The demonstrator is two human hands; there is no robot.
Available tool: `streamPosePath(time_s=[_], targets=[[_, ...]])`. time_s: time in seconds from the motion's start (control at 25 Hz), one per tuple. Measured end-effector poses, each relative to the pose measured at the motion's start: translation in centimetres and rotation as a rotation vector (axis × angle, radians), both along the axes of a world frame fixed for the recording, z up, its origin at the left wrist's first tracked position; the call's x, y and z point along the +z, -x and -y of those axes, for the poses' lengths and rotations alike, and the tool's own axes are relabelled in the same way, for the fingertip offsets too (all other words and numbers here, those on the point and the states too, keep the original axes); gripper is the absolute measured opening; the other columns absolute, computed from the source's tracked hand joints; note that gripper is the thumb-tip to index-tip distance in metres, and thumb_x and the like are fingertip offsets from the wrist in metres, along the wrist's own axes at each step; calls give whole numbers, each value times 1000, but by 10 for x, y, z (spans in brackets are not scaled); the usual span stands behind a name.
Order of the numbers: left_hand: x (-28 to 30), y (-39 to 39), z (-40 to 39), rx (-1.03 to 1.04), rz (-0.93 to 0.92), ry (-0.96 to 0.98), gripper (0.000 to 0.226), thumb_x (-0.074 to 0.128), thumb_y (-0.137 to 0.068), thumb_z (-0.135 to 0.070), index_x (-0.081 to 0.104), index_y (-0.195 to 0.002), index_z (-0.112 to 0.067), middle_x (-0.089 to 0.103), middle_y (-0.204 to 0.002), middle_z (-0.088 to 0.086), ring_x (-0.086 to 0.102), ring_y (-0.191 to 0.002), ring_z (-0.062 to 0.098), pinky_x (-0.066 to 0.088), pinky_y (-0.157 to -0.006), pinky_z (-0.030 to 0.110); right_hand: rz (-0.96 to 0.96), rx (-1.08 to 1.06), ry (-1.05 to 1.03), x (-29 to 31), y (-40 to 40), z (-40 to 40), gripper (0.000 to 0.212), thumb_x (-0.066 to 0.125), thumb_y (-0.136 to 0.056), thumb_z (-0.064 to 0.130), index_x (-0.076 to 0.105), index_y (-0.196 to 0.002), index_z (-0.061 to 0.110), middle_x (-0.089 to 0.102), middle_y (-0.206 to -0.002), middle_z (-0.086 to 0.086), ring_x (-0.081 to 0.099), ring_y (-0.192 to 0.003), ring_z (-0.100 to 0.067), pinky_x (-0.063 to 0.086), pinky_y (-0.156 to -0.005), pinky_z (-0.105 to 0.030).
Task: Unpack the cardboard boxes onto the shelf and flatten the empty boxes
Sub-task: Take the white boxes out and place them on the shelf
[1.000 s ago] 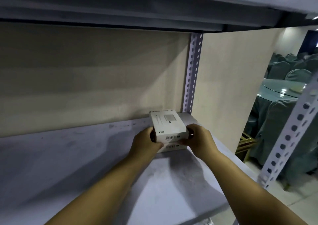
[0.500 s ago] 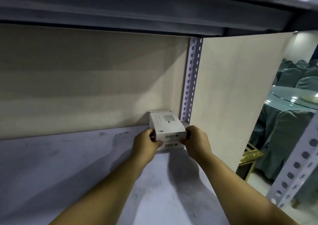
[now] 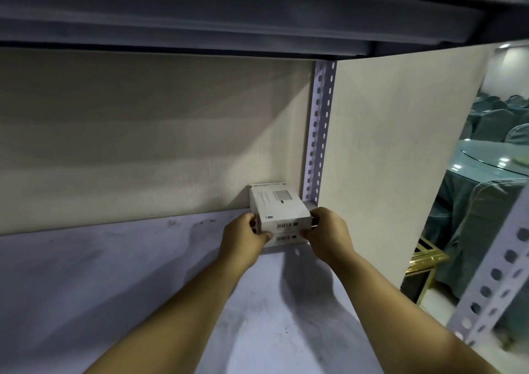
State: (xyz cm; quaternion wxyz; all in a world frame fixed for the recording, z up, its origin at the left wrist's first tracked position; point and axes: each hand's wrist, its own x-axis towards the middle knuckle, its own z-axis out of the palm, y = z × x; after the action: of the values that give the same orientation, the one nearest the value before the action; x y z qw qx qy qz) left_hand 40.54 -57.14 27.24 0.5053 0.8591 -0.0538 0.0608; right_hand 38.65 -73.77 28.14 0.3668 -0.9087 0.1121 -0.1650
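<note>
Two small white boxes (image 3: pixel 279 206) with barcode labels are stacked on the grey shelf board (image 3: pixel 114 273), in its back right corner against the beige back panel. My left hand (image 3: pixel 243 237) grips the stack's left side, thumb on the front face. My right hand (image 3: pixel 327 235) grips the right side, fingers curled round the edge. The lower box (image 3: pixel 286 239) shows only its front label strip between my hands.
A perforated white upright (image 3: pixel 317 133) stands in the back corner right of the boxes. Another perforated post (image 3: pixel 498 282) rises at the front right. The shelf above (image 3: pixel 229 10) hangs low overhead. Covered chairs and a round table (image 3: pixel 492 167) lie beyond on the right.
Both hands have pushed the stack of two boxes farther back into the shelf's right corner. The grip on both sides is unchanged.
</note>
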Motion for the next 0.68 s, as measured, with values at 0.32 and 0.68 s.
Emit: streamPosePath(time_s=[0.32, 0.68], targets=[[17, 40, -29, 32, 50, -27, 33, 76, -80, -26, 59, -106, -18, 61, -103, -5, 58, -95, 13, 44, -78, 24, 71, -25, -21, 17, 43, -9, 40, 70, -86, 17, 56, -123, 8, 63, -116, -7, 58, -103, -23, 41, -78, -26], [26, 125, -106, 69, 24, -39, 23, 72, -83, -31, 59, -101, -26, 60, -95, -12, 58, -88, 9, 42, -76, 21, 137, 126, -202, 22, 117, -84, 20, 69, -88, 26, 66, -105, 16, 67, -96, 4, 62, -87, -13, 48, -71, -23]])
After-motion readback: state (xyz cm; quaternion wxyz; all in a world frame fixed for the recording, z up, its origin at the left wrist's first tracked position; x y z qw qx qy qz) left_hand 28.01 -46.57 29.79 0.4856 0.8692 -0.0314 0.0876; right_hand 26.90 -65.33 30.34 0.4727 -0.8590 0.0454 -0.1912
